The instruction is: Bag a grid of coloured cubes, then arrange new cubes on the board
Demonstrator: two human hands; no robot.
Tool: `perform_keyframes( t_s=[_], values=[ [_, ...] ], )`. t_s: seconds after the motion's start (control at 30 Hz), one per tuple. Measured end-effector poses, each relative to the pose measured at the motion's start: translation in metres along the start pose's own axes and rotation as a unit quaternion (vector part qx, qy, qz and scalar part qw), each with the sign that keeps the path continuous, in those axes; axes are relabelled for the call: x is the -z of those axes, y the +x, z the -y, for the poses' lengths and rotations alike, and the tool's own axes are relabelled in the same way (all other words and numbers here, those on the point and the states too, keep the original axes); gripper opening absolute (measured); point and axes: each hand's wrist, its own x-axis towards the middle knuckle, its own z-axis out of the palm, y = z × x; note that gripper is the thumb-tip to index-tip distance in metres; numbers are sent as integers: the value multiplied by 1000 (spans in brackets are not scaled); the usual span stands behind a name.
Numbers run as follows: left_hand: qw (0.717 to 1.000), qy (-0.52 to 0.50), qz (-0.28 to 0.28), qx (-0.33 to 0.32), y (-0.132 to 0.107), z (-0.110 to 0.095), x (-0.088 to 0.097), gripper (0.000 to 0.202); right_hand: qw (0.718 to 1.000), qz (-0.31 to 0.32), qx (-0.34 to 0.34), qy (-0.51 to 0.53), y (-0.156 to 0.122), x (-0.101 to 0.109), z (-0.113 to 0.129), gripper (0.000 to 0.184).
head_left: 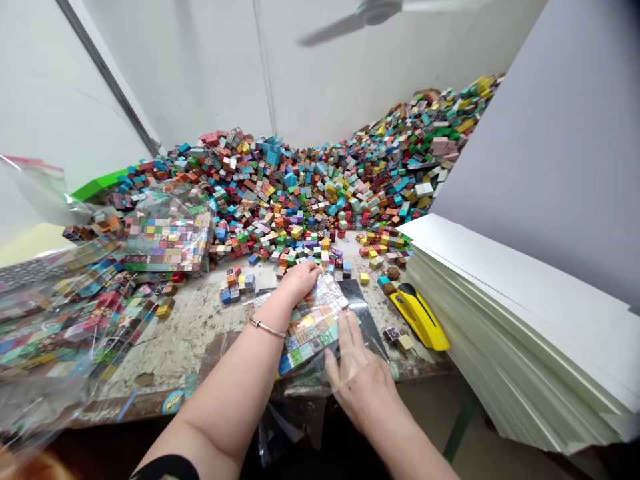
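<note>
— So where are you with that one?

— Well, the flat grid of cubes (313, 327) lies on the black tray (361, 300) at the near edge of the table (195, 327), right in front of me, and clear plastic seems to cover it already. My left hand (299, 279) rests curled on the far end of the grid, fingers bent down onto the cubes at its top edge. My right hand (361, 380) lies flat on the near corner, fingers spread and pressing the plastic down.

— Full, is it?

— As far as I can judge, yes: the rows look filled edge to edge and I see no gaps, though my hands hide part of it. I'd say the laying is done and the wrapping is partly done; I cannot tell whether the plastic is closed underneath.

— And the rest?

— Several packed sheets (167, 240) in clear bags lie stacked to my left, so a fair number look finished. Plenty is left, though: the loose pile of cubes (310, 180) runs from just beyond my left hand up to the wall.

— Anything else at hand?

— The yellow cutter (419, 317) lies just beside the tray on my right, untouched, and next to it the stack of white cards (520, 327).
</note>
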Motion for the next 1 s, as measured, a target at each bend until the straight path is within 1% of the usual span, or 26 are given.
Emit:
perform_keyframes(
  t_s=[0.1, 0.23, 0.47, 0.57, 0.63, 0.73, 0.8, 0.9, 1.0],
  values=[
    [1000, 0, 0, -1, -1, -1, 1, 27, 999, 12, -6, 39, 1, 4, 2, 59],
    [1000, 0, -3, -2, -4, -4, 3, 27, 997, 10, -13, 76, 3, -2, 3, 64],
    [1000, -1, -1, 5, -5, -4, 6, 27, 992, -7, 21, 124, 7, -11, -6, 71],
    [1000, -5, 8, -3, -6, -5, 13, 22, 990, -17, 38, 136, 8, -12, -10, 73],
    [1000, -11, 20, -18, -8, -6, 18, 18, 989, -12, 43, 142, 8, -10, -11, 74],
    [999, -24, 32, -38, -12, -7, 25, 13, 990, 8, 40, 137, 10, -4, -11, 75],
    [998, -34, 31, -39, -13, -8, 26, 13, 992, 18, 30, 119, 11, 1, -10, 74],
    [997, -56, 35, -27, -12, -8, 26, 10, 997, 35, 8, 73, 13, 5, -7, 75],
    [994, -92, 59, -3, -10, -10, 25, 8, 998, 36, 0, 48, 14, 5, -6, 73]
  ],
)
